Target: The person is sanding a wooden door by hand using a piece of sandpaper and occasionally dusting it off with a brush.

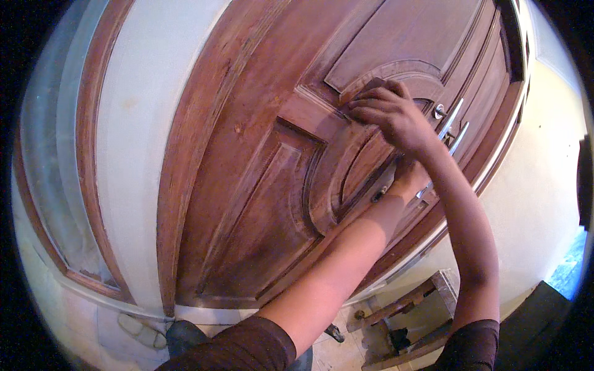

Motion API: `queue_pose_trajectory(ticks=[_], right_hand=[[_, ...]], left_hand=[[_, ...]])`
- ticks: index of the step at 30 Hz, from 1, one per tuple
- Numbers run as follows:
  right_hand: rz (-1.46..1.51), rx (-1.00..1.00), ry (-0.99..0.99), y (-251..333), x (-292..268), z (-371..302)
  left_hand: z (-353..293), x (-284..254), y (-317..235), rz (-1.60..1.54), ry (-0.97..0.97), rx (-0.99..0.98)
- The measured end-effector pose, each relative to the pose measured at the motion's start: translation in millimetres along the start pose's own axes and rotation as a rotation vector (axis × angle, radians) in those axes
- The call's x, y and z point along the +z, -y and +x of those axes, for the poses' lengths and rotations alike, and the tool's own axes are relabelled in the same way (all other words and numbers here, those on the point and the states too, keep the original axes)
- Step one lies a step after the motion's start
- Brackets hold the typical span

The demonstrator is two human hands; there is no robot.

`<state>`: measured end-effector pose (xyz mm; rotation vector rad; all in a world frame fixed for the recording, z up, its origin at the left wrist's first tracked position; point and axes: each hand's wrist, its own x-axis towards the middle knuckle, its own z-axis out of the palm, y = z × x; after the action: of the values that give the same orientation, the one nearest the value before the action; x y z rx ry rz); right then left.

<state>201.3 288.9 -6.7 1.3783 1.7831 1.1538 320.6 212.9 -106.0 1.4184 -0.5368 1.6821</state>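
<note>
A large brown wooden door (247, 179) with carved, curved panels fills the middle of the view, its surface dull and streaked. My right hand (390, 114) is against the carved arch moulding, fingers bent around a small flat brown piece (374, 84) like sandpaper. Lower down, my left hand (409, 176) reaches to the door near the long silver pull handle (455, 127). My right forearm crosses in front of it and its fingers are hidden. A small dark fitting (379, 193) shows beside my left wrist. The round lock cylinder (440, 111) sits right of my right hand.
A white wall strip (148, 99) and a wood-framed glass pane (59, 154) stand at the left. Below the door, a worn wooden stool or frame (405, 324) with a dark item stands on the tiled floor (343, 352). A slipper (141, 331) lies at lower left.
</note>
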Motion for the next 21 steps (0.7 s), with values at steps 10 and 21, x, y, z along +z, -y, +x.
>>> queue_pose_trajectory(ticks=[10, 21], right_hand=[[-0.007, 0.086, 0.091, -2.8, -0.1, -17.3], [-0.207, 0.175, 0.123, -30.0, -28.9, 18.1]], left_hand=[[-6.6, -23.2, -28.0, -0.321, 0.225, -0.379], [9.1, 24.1, 5.4, -0.181, 0.236, -0.314]])
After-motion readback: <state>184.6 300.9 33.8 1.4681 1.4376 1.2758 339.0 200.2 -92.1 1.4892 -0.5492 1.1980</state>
